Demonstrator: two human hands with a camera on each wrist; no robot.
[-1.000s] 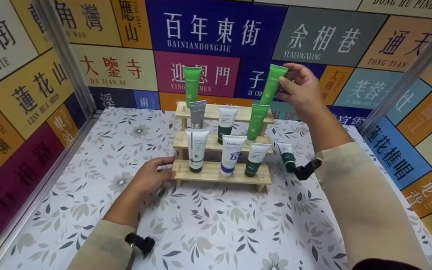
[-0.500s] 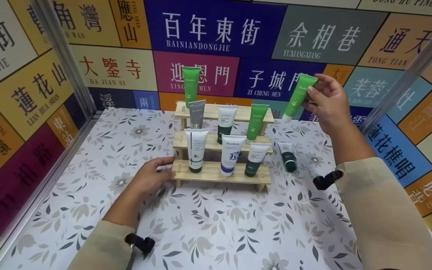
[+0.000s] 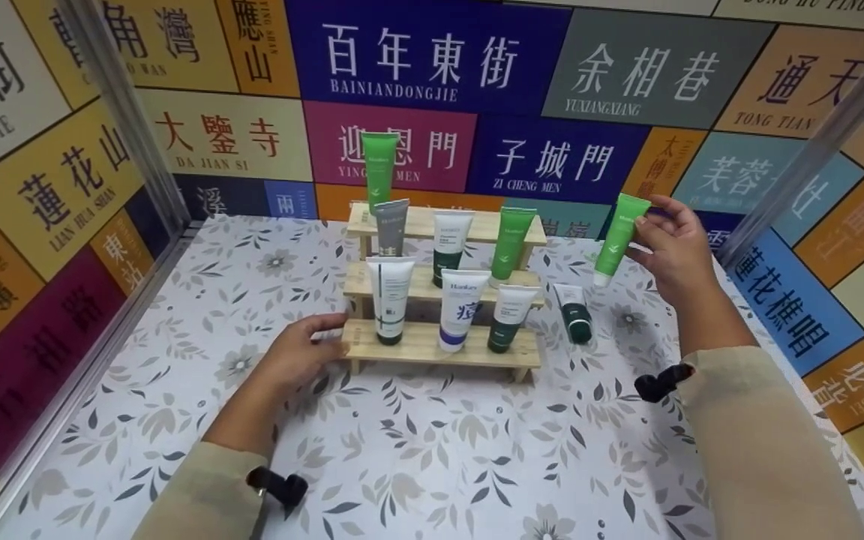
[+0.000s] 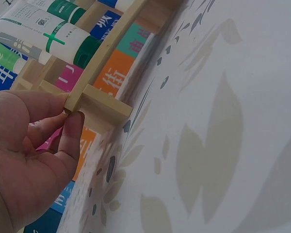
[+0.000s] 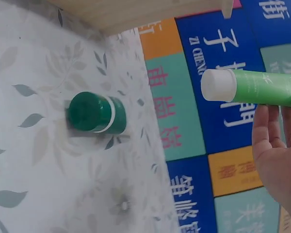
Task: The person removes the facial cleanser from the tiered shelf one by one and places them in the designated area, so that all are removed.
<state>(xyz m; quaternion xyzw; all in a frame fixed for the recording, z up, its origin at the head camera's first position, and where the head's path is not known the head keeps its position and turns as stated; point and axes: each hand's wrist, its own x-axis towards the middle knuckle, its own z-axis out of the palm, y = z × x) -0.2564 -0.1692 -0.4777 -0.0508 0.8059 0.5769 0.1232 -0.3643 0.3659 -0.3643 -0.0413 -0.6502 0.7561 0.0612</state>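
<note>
Slim green white-capped plastic tube [image 3: 619, 241] hangs in my right hand [image 3: 676, 244], apparently pinched, far fingertips hidden, beside the tiered pale-wood rack [image 3: 418, 346] my left hand [image 3: 303, 351] pinches: probably a transfer step, calling for gentle lowering.

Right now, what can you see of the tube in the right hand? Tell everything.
The tube is green, plastic by its look, with pale print, a flat top and a white cap. It slants in the air, cap down, right of the rack, pinched near its top by the right hand.
</note>
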